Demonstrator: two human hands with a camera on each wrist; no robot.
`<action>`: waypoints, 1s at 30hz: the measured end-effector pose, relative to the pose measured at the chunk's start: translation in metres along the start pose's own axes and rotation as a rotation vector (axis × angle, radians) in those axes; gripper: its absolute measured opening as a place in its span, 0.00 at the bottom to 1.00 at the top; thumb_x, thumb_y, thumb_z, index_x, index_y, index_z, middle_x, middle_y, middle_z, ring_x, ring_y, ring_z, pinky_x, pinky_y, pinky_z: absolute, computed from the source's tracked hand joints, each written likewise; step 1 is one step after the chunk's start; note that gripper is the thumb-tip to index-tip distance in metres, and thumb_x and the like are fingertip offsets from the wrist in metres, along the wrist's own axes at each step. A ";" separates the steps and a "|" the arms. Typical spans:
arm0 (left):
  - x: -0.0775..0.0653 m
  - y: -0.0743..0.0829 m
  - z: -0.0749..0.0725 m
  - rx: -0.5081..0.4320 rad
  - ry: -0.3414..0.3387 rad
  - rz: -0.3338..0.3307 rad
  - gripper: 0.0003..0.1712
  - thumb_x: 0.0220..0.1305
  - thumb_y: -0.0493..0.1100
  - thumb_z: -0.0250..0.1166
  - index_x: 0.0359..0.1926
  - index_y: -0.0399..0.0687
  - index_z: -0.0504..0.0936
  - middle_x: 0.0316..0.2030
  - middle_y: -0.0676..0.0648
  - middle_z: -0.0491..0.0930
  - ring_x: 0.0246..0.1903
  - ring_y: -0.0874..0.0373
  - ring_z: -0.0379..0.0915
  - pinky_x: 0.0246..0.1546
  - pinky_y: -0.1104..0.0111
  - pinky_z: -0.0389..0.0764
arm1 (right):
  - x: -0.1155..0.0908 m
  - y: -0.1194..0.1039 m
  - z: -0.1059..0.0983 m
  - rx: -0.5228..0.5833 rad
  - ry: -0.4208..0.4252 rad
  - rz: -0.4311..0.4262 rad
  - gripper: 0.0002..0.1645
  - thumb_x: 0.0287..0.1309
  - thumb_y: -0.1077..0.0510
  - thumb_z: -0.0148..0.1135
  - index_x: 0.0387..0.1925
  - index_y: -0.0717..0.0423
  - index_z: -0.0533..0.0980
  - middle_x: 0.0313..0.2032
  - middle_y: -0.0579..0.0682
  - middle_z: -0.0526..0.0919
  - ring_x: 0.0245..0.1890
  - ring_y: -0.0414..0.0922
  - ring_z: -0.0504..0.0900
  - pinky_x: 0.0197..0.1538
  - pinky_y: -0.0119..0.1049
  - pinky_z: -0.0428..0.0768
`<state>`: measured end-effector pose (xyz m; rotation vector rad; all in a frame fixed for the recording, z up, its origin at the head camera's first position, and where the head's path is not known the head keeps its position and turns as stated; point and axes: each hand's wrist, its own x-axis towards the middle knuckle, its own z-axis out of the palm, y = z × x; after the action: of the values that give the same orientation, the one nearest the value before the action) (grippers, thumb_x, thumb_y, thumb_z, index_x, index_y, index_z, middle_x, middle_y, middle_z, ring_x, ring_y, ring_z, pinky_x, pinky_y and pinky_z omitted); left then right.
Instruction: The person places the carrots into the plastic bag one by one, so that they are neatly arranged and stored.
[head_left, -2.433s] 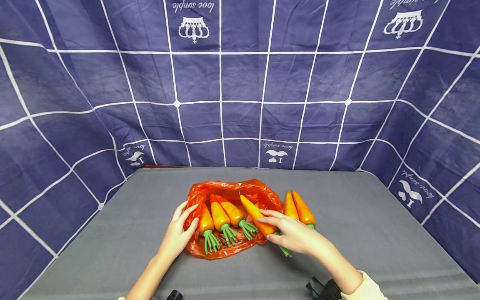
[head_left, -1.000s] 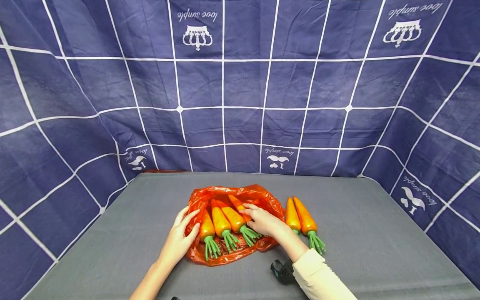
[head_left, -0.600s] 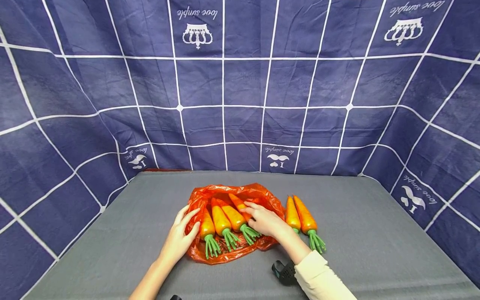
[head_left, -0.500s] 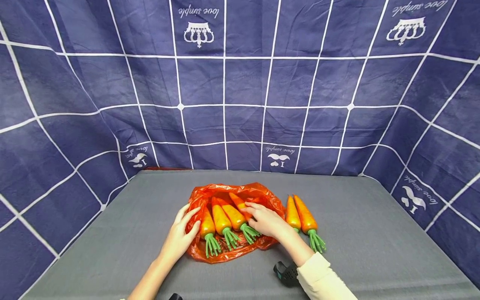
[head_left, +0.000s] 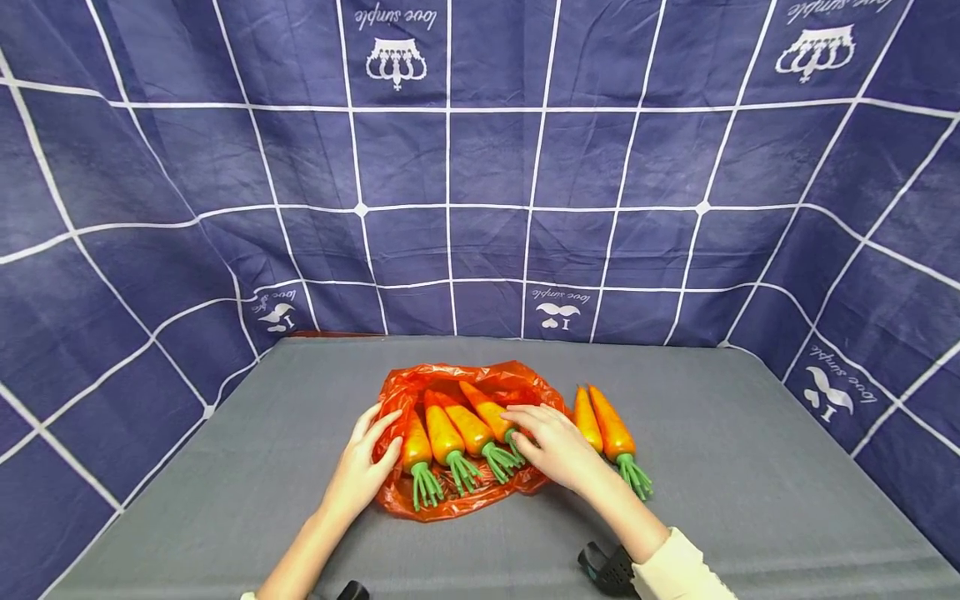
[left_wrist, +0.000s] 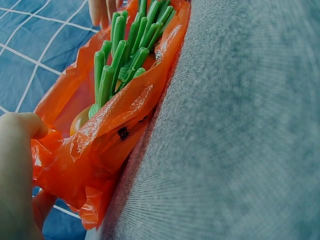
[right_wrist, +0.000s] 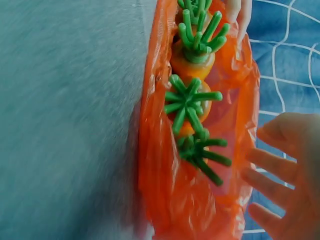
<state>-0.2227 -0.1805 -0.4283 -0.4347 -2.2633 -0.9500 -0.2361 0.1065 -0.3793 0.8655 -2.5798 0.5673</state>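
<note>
A red plastic bag [head_left: 517, 375] lies with its mouth toward me, holding several orange carrots [head_left: 444, 433] with green stem ends [right_wrist: 187, 105], side by side. My left hand [head_left: 356, 467] grips the bag's left edge; in the left wrist view the film passes between thumb and fingers. Over the bag's right side is my right hand [head_left: 558, 450], its fingers extended beside the rightmost bagged carrot [head_left: 483, 407]. The right wrist view shows those fingers [right_wrist: 272, 167] spread, with nothing between them. Two more carrots [head_left: 613, 429] lie outside, right of the bag, one partly hidden behind the right hand.
Grey cloth covers the table [head_left: 750, 467]. A blue curtain [head_left: 495, 167] with white grid lines stands along the back and both sides. Dark wrist devices [head_left: 609, 570] show below the forearms.
My right hand has set a carrot into the bag, let it go and drawn back slightly to the right. The left hand has stayed at the bag's left edge.
</note>
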 end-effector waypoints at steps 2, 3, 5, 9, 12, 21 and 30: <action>0.000 0.000 0.000 0.000 -0.001 0.001 0.21 0.53 0.35 0.64 0.51 0.43 0.77 0.57 0.38 0.67 0.55 0.44 0.67 0.52 0.93 0.47 | -0.006 0.004 -0.003 -0.013 0.052 -0.011 0.19 0.54 0.57 0.60 0.49 0.50 0.77 0.51 0.48 0.79 0.54 0.49 0.75 0.59 0.49 0.67; 0.001 0.000 0.000 0.000 0.000 0.000 0.21 0.53 0.35 0.64 0.51 0.43 0.77 0.57 0.38 0.67 0.55 0.44 0.67 0.52 0.93 0.48 | -0.009 0.005 -0.006 -0.009 0.078 -0.015 0.18 0.54 0.57 0.60 0.49 0.50 0.77 0.51 0.49 0.79 0.53 0.49 0.76 0.59 0.49 0.67; 0.001 -0.001 0.001 0.003 -0.003 0.001 0.21 0.53 0.35 0.64 0.51 0.43 0.77 0.57 0.38 0.67 0.54 0.44 0.67 0.52 0.93 0.48 | -0.015 0.010 -0.010 -0.017 0.117 -0.013 0.19 0.53 0.58 0.61 0.49 0.49 0.77 0.50 0.48 0.79 0.53 0.49 0.76 0.59 0.49 0.66; 0.000 -0.001 0.002 0.003 -0.004 -0.003 0.21 0.53 0.36 0.64 0.51 0.44 0.77 0.57 0.38 0.67 0.55 0.44 0.67 0.52 0.93 0.48 | -0.030 0.020 -0.021 -0.051 0.158 0.002 0.19 0.53 0.57 0.60 0.49 0.49 0.77 0.52 0.48 0.78 0.54 0.50 0.74 0.61 0.50 0.63; 0.000 -0.001 0.002 -0.002 -0.001 -0.005 0.21 0.53 0.36 0.64 0.51 0.43 0.77 0.57 0.38 0.67 0.54 0.44 0.67 0.52 0.93 0.47 | -0.041 0.030 -0.029 -0.085 0.169 0.032 0.20 0.52 0.56 0.61 0.50 0.49 0.76 0.53 0.49 0.77 0.55 0.51 0.73 0.61 0.51 0.61; 0.001 -0.002 0.000 -0.013 0.005 0.004 0.21 0.53 0.35 0.64 0.51 0.42 0.77 0.57 0.37 0.67 0.54 0.44 0.67 0.53 0.94 0.46 | -0.071 0.064 -0.042 -0.093 0.150 0.187 0.23 0.52 0.57 0.61 0.53 0.53 0.74 0.55 0.55 0.74 0.55 0.56 0.72 0.56 0.56 0.64; 0.000 -0.002 0.001 -0.008 -0.001 -0.003 0.21 0.53 0.35 0.64 0.51 0.43 0.77 0.57 0.38 0.67 0.55 0.44 0.67 0.53 0.92 0.47 | -0.085 0.091 -0.033 0.087 0.085 0.235 0.24 0.54 0.58 0.60 0.54 0.57 0.72 0.58 0.61 0.68 0.57 0.60 0.69 0.52 0.59 0.68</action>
<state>-0.2242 -0.1814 -0.4297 -0.4356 -2.2619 -0.9610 -0.2235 0.2298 -0.4128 0.5544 -2.6123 0.7707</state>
